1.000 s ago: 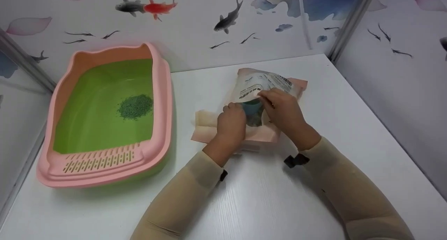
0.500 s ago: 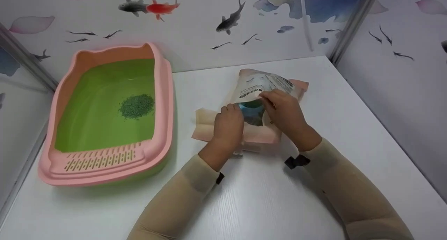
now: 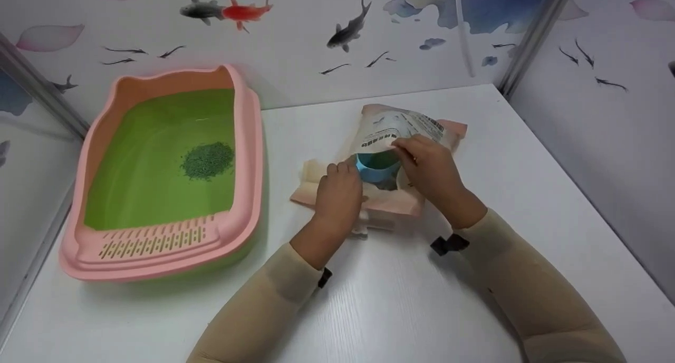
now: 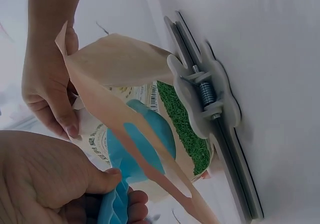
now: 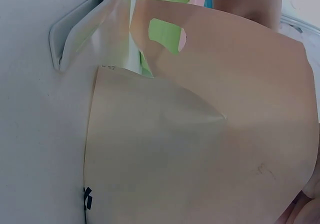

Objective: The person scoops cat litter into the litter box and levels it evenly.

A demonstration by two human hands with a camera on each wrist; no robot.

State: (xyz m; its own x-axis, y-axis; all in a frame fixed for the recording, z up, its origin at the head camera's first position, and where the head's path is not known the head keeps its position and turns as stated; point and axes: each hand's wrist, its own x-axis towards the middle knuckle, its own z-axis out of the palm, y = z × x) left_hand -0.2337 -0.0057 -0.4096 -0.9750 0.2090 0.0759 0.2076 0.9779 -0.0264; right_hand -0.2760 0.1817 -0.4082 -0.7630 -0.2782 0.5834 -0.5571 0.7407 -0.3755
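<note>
A pale pink-and-white printed bag [image 3: 406,123] lies on the table with its mouth open toward me. Green pellets [image 4: 182,126] show inside it in the left wrist view. My left hand [image 3: 340,197] grips the ridged handle of a blue scoop [image 4: 140,144], whose bowl sits within the bag's mouth. At the bag's upper edge, my right hand [image 3: 430,165] pinches the material and holds it up. The right wrist view is mostly filled by the bag's side [image 5: 200,109], which hides the scoop's bowl there.
Left of the bag stands a pink-rimmed green litter box [image 3: 248,141] with a small heap of green pellets [image 3: 208,160] on its floor. A grey spring-loaded sealing clip [image 4: 210,101] lies on the table by the bag's near edge. White printed walls [image 3: 295,41] enclose the back and sides.
My left hand has shifted left and slightly toward me, and the blue scoop has tilted so its rim and hollow show in the bag's mouth. The right hand stays at the bag's edge.
</note>
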